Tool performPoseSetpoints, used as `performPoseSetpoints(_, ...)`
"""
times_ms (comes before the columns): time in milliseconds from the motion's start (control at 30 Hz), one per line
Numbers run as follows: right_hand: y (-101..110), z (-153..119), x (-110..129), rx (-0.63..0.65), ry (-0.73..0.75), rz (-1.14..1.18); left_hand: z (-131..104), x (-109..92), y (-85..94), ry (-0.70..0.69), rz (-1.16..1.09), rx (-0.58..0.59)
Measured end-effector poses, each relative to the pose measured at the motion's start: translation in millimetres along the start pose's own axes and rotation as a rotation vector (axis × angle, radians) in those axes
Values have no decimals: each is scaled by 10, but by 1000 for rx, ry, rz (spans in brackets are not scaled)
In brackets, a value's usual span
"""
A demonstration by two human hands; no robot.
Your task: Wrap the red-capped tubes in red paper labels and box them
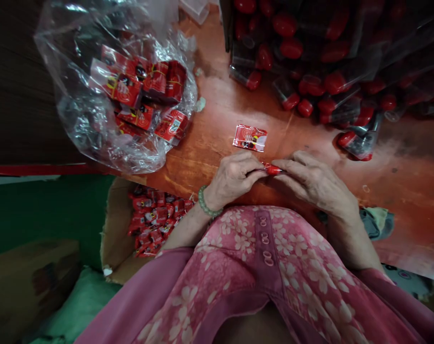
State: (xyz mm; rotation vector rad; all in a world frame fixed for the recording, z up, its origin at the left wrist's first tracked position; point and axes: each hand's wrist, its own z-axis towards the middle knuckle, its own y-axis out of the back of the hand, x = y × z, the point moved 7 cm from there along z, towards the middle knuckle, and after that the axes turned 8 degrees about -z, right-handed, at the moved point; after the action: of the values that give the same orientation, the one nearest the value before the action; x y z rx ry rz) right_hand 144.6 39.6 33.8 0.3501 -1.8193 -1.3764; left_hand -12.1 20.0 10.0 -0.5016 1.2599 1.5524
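Between my two hands, close to the table's front edge, is a small red item [273, 169]. My left hand [236, 176], with a green bead bracelet at the wrist, pinches its left end. The fingers of my right hand [308, 179] are closed on its right end. Fingertips cover part of the item. Just beyond my left hand, a flat red printed wrapper [250, 138] lies on the orange table [210, 129].
A clear plastic bag [70, 119] at the left holds bundles of red wrappers. Many clear containers with red caps [358, 143] are heaped at the back right. Below the table's left part, a cardboard box [118, 229] holds red packets. Cloth [380, 223] lies right of my right forearm.
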Motion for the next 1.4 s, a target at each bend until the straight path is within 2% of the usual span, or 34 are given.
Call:
performPoseSetpoints(200, -83, 53, 3, 100, 33, 19, -49, 46, -100, 35, 8, 84)
performPoseSetpoints(567, -146, 183, -58, 187, 65, 67, -32, 156, -113, 0, 23, 83)
performPoseSetpoints(833, -235, 216, -44, 252, -46, -67, -55, 238, -214, 15, 113, 110)
performPoseSetpoints(933, -256, 233, -61, 258, -46, -5, -39, 230, -226, 5, 116, 165)
performPoseSetpoints(1133, -239, 282, -126, 238, -31, 248, 29, 222, -144, 40, -29, 257)
performPoseSetpoints(1333, -144, 302, -136, 130, -56, 409, 86, 247, -37, 145, -271, 202)
performPoseSetpoints(1400, -170, 283, -141, 131, -70, 472, 70, 260, -44, 203, -341, 218)
